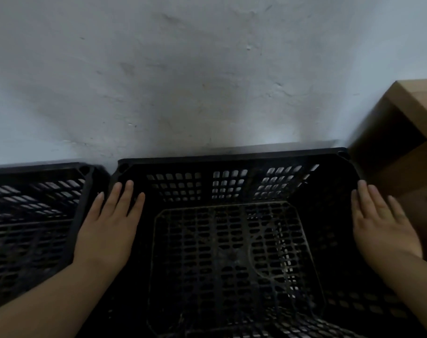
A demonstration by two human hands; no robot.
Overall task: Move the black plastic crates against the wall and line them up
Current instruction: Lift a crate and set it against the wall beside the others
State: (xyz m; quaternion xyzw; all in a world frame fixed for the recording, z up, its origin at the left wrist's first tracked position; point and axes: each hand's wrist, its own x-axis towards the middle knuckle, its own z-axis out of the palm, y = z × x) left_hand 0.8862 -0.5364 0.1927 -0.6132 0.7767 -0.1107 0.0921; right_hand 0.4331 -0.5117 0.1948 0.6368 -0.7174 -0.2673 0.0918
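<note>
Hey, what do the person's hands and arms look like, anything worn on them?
Both are bare: the left hand and right hand show no gloves, rings or watch, and both forearms are uncovered with no sleeves in view. Fingernails are short and unpainted.

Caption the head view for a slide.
Both hands, left hand and right hand, rest flat on the side rims of a black crate at the wall, beside a second crate.

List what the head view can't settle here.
- Left black plastic lattice crate: cut off by the left edge.
- Centre black plastic lattice crate: near wall cut off by the bottom edge.
- Left hand and right hand: palms hidden, contact unclear.
- Brown wooden furniture: cropped right.
</note>
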